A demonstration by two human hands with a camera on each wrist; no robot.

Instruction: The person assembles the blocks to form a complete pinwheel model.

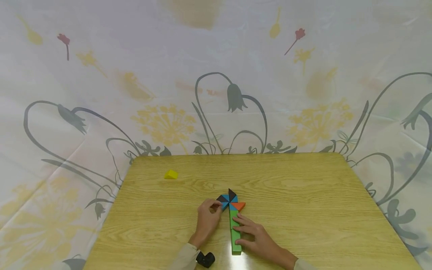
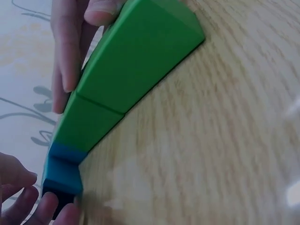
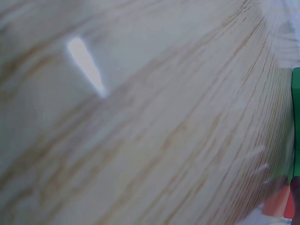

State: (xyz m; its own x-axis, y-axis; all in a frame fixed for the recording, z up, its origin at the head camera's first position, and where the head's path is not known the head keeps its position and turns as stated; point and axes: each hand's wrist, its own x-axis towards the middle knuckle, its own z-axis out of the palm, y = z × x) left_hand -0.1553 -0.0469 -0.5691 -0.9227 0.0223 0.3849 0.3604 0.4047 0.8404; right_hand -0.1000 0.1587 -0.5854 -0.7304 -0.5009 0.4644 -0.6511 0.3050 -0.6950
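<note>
In the head view, blue triangular blocks [image 1: 235,198], dark triangular blocks [image 1: 232,194] and an orange triangular block [image 1: 239,206] form a pinwheel shape on the table. Two green blocks [image 1: 236,243] run in a line below it toward the person. My left hand [image 1: 207,221] is at the pinwheel's left side, its bent fingertips against the blue and dark pieces; no firm grip shows. Along the right side of the green blocks lies my right hand [image 1: 258,240], fingers extended and touching them. The left wrist view shows the green blocks [image 2: 140,51] large beside the right fingers.
A yellow block [image 1: 171,174] lies alone toward the back left of the wooden table [image 1: 303,195]. Behind the table hangs a pale flower-printed sheet [image 1: 216,56]. A black object [image 1: 206,259] sits by the left cuff.
</note>
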